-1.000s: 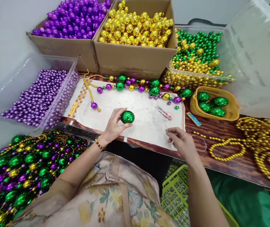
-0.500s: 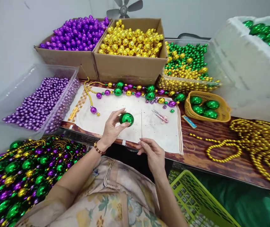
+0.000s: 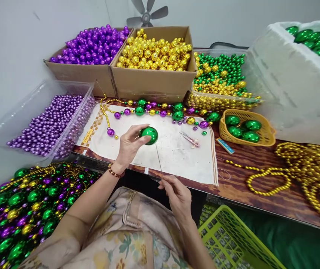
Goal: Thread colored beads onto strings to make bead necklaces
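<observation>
Holding a ball (image 3: 149, 135) near a needle (image 3: 159, 158)

Above the cloth (image 3: 202, 164), the left hand (image 3: 129, 145) grips the ball in its fingers; the right hand's (image 3: 178, 196) fingers pinch the needle, slanting toward it. A steady ball and straight needle should help. Purple beads (image 3: 56, 119) sit far left, a strand (image 3: 139, 111) behind, then scissors (image 3: 194, 142) and basket (image 3: 270, 136); none blocks the needle.

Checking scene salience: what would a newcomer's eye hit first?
Likely the shiny purple balls and shiny gold balls heaped in brown cardboard boxes at the back. Then the large glossy green ball in the left grip, over the white cloth at centre. Lower left, a dense pile of green, purple and gold bead strands.
</observation>
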Tool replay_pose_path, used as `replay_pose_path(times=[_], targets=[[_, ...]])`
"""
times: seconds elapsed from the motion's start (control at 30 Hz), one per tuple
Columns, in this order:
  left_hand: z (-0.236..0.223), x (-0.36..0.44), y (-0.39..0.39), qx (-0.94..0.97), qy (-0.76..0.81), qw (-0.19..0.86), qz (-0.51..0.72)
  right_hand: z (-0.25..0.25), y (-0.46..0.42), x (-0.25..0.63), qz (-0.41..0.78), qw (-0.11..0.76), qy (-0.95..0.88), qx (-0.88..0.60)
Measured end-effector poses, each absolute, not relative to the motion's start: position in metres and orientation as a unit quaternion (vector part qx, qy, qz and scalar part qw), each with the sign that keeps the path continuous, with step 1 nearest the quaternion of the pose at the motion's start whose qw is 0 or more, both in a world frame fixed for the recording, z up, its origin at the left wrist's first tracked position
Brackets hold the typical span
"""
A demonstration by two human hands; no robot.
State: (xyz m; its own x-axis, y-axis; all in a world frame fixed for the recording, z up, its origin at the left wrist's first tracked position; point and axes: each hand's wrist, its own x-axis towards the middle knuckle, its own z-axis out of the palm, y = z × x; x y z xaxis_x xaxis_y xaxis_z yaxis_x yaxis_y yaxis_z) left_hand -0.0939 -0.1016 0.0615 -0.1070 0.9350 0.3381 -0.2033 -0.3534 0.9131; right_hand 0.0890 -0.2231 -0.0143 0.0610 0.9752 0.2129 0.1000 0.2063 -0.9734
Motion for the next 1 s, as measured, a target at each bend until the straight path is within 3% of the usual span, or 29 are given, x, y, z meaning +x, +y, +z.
replay_pose_path(times=[0.3,0.8,1.0], targets=[[0.084,-0.091,-0.090,0.392,0.311,0.585,0.638,-0.011,-0.218,0.088,0.372,0.523,-0.600,-0.477],[0.082,-0.082,-0.100,0.375,0.311,0.625,0.610,-0.009,-0.211,0.081,0.393,0.534,-0.557,-0.500],[0.081,-0.070,-0.119,0.437,0.304,0.586,0.610,-0.003,-0.203,0.077,0.374,0.553,-0.554,-0.497]])
